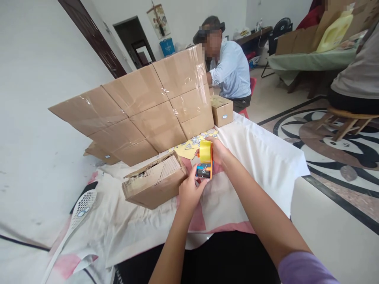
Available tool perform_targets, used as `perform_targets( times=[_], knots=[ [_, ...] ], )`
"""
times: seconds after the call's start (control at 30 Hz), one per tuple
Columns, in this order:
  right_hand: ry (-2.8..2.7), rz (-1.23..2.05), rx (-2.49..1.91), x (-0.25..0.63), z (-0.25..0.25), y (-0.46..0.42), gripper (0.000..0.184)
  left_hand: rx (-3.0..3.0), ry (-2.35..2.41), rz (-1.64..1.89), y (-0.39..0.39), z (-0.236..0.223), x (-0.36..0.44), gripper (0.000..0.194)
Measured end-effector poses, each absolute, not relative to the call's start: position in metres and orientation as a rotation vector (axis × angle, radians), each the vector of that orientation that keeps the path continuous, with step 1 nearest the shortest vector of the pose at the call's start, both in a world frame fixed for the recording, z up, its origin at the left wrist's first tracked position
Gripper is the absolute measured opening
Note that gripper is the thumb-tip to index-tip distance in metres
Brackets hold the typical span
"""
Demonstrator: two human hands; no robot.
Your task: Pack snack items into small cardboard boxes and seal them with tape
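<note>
Both my hands hold a tape dispenser (208,170) with an orange and blue frame and a roll of yellow tape (205,151) on it. My right hand (218,152) grips its far right side beside the roll. Around its lower end close the thumb and fingers of my left hand (190,189), near a dark roller. Just left of my left hand, an open cardboard box (161,189) lies on the cloth, with corrugated cardboard showing inside.
A tall taped cardboard panel (142,110) stands across the table; a person (233,67) sits behind it. A small closed box (222,112) is at its right end. A white slotted plastic scoop (81,207) lies at the left. Patterned yellow paper (189,150) is under the panel.
</note>
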State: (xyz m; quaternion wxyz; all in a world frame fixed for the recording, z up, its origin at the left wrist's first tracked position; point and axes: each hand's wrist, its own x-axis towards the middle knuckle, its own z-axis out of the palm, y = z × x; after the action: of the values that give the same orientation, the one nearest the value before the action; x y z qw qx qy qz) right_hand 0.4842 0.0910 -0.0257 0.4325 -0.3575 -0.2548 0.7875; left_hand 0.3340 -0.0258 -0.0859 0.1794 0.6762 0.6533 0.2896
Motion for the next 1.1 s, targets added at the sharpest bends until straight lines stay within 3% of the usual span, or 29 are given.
perform_targets(
  times=[0.33, 0.5, 0.67, 0.83, 1.1],
  knots=[
    [-0.889, 2.040, -0.911, 0.481, -0.026, 0.086, 0.030, 1.929, 1.808, 0.841, -0.027, -0.093, 0.320, 0.067],
    [-1.164, 2.051, -0.958, 0.480, -0.029, 0.077, 0.035, 1.880, 1.906, 0.806, -0.032, -0.091, 0.327, 0.093],
    [-1.499, 1.684, -1.065, 0.481, -0.024, 0.067, 0.030, 1.644, 1.857, 1.099, -0.033, -0.094, 0.333, 0.075],
    [-1.812, 1.369, -1.133, 0.468, -0.032, 0.068, 0.040, 1.646, 1.753, 1.178, -0.032, -0.093, 0.331, 0.053],
    [-1.854, 1.242, -1.172, 0.454, -0.040, 0.069, 0.040, 1.838, 1.724, 1.021, -0.033, -0.087, 0.323, 0.066]
  ],
)
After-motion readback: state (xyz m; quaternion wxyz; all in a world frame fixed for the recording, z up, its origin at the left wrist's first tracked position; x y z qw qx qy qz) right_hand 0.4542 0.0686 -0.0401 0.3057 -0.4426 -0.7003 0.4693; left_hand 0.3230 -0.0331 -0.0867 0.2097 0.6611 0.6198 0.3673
